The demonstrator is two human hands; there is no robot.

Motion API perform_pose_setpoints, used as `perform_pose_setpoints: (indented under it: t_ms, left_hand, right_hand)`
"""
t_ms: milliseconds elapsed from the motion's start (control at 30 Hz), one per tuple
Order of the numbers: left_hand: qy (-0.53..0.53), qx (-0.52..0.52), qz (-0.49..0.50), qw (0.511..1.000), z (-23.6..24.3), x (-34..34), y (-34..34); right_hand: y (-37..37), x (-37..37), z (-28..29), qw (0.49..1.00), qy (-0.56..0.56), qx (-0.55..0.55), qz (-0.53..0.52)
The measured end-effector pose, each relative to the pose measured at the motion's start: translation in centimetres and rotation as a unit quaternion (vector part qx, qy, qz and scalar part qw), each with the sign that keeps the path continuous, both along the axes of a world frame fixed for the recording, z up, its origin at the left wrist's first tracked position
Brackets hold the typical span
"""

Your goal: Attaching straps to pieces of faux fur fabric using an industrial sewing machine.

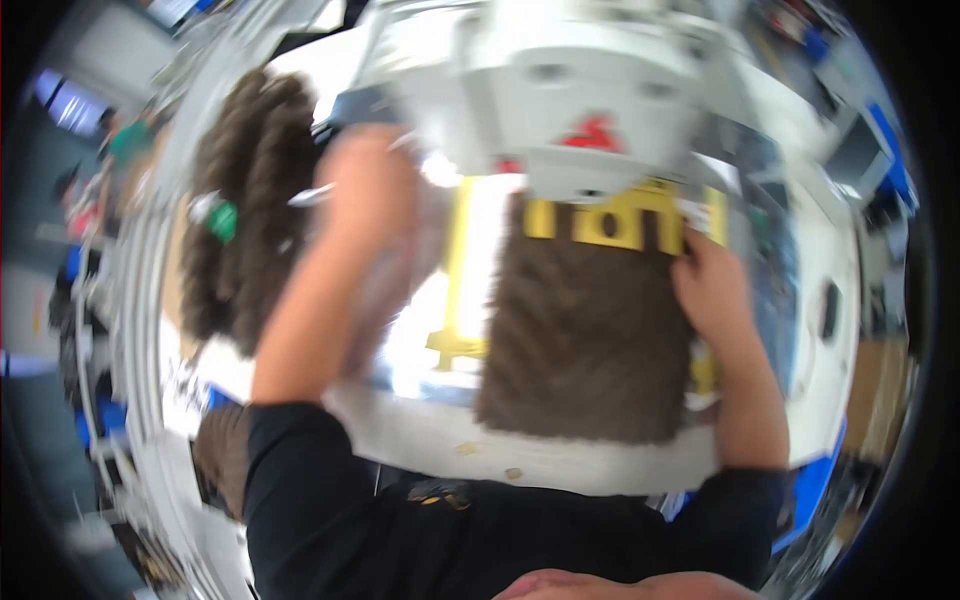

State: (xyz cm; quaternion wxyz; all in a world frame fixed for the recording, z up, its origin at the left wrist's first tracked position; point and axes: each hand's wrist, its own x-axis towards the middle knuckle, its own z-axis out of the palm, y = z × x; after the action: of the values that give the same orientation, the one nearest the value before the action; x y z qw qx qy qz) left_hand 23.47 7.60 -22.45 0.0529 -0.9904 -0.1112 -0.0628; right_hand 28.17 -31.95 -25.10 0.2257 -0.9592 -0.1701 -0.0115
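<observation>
A rectangular piece of brown furry fabric (590, 340) lies flat under the head of a white machine (590, 90). Yellow strips (610, 228) with cut-out shapes cross its far edge. My right hand (718, 285) is at the fabric's far right edge, with thumb and forefinger closed on it beside the strips. Off to the left, my left hand (370, 165) is raised by the machine's left side, near a dark box-like part (362, 107). Motion smears its fingers, so whether it holds anything does not show.
Bundles of brown furry fabric (250, 210) stand at the left, with a green round thing (222, 221) on them. A yellow-taped bright plate (455, 290) lies left of the fabric piece. The white table edge (470, 455) runs before me. People (125, 150) are far left.
</observation>
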Motion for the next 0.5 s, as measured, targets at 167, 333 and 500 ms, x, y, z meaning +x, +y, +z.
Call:
perform_pose_setpoints:
  t_ms: [167, 333, 500]
  left_hand:
    - [-0.025, 0.156, 0.187, 0.970, -1.6, -3.8, 21.2]
    - [-0.001, 0.136, 0.154, 0.979, -4.6, -4.7, 26.1]
    - [-0.162, 0.029, 0.153, 0.974, 7.8, -7.8, 7.2]
  right_hand:
    - [2.3, 0.3, 0.8, 0.991, 0.130, -0.023, 0.007]
    - [1.0, 0.6, -2.2, 0.997, 0.037, 0.021, 0.058]
    - [1.4, 0.9, -2.7, 0.998, 0.004, 0.042, 0.056]
